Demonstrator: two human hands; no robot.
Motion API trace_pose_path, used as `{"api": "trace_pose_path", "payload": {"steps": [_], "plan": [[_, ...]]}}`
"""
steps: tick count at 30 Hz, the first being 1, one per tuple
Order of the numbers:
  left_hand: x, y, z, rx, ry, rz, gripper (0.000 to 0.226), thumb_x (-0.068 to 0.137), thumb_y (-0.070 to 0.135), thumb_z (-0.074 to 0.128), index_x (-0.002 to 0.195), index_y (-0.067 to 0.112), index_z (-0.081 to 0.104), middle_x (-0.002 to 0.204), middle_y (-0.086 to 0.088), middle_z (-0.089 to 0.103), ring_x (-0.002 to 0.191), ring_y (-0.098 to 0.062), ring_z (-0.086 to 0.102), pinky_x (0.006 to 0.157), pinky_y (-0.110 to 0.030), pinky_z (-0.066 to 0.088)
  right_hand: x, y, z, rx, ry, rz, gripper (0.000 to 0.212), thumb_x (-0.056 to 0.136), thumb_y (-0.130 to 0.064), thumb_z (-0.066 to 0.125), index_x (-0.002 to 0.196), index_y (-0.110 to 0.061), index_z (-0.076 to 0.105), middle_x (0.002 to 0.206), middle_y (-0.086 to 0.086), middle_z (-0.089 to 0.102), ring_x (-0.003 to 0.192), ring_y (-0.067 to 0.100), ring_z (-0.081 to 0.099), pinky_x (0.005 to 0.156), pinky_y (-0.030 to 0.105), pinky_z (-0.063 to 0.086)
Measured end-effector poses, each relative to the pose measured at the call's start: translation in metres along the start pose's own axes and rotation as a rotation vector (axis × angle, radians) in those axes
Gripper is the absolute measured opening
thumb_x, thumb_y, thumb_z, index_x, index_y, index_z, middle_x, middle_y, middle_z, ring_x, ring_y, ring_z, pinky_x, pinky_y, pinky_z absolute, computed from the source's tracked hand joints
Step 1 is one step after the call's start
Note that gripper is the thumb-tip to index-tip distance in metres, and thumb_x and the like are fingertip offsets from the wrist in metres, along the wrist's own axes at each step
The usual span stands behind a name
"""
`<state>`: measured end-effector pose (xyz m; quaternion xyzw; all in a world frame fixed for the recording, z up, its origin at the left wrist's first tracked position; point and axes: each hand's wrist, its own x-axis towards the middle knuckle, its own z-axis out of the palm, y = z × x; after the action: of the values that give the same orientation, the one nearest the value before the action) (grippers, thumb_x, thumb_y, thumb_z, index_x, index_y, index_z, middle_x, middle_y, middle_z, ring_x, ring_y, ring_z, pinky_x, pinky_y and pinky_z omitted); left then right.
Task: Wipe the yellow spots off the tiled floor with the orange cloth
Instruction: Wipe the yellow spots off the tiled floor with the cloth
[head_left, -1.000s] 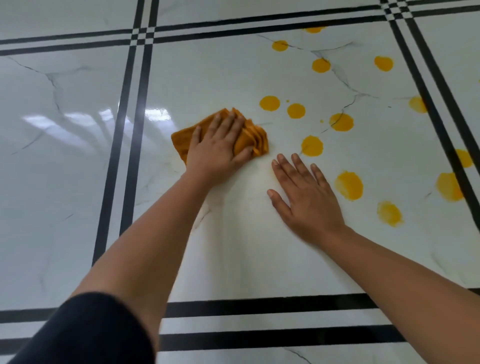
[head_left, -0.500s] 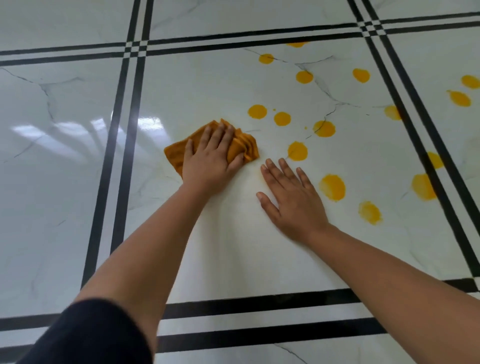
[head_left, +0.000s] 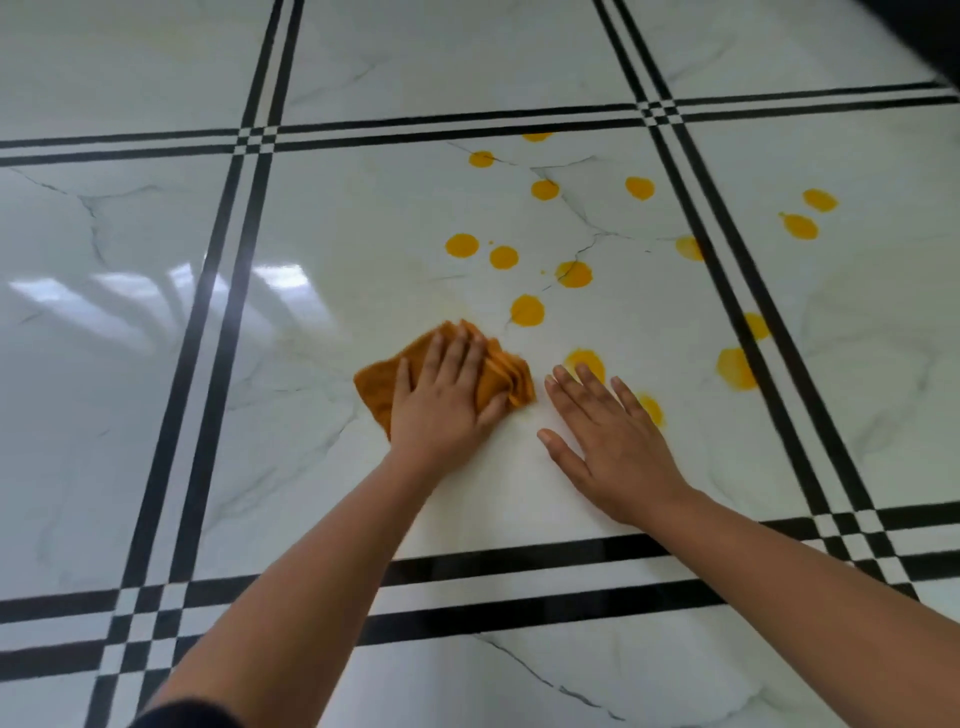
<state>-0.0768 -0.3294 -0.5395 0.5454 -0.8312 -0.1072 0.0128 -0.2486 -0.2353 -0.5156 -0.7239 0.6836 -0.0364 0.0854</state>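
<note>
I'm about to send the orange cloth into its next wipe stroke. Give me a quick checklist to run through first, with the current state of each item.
1. Left hand flat on the orange cloth, pressing it onto the tiled floor: ok.
2. Nearest yellow spot lies just beyond the cloth, with nothing between them: ok.
3. Right hand clear of the stains: not ok. Its fingertips overlap one spot and its outer edge hides part of another spot.
4. Cloth spread flat: not ok, it is bunched, with folds at its right edge.
5. Underside of the cloth clean enough: cannot tell.
</note>
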Motion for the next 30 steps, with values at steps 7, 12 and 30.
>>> {"api": "trace_pose_path", "payload": {"steps": [7,12,30], "plan": [[-0.023,0.043,0.002,-0.043,-0.055,-0.127,0.071,0.091,0.061,0.023,0.148,0.028,-0.002,0.158,0.003,-0.005,0.144,-0.017,-0.009,0.114,-0.048,0.0,-0.046,0.03,-0.003,-0.051,-0.066,0.062,0.103,0.071,-0.066,-0.031,0.148,-0.016,0.016,0.156,0.0,0.016,0.145,0.015,0.006,0.112,0.028,-0.01],[-0.048,0.072,0.005,-0.029,-0.123,-0.042,0.07,0.09,0.063,0.021,0.148,0.032,-0.004,0.158,0.007,-0.006,0.144,-0.015,-0.01,0.114,-0.047,-0.002,-0.073,0.043,-0.019,-0.049,-0.068,0.141,0.097,0.072,-0.065,-0.024,0.149,-0.018,0.009,0.158,-0.002,0.007,0.145,0.013,-0.002,0.113,0.031,-0.008],[-0.069,0.094,-0.026,-0.18,-0.225,-0.325,0.045,0.091,0.033,0.053,0.13,0.013,0.044,0.13,-0.013,0.048,0.121,-0.032,0.041,0.099,-0.045,0.038,-0.1,0.038,-0.055,0.231,-0.102,0.175,0.055,0.1,-0.043,0.019,0.147,-0.016,0.02,0.157,0.001,0.016,0.145,0.016,0.005,0.116,0.034,0.002]]}}
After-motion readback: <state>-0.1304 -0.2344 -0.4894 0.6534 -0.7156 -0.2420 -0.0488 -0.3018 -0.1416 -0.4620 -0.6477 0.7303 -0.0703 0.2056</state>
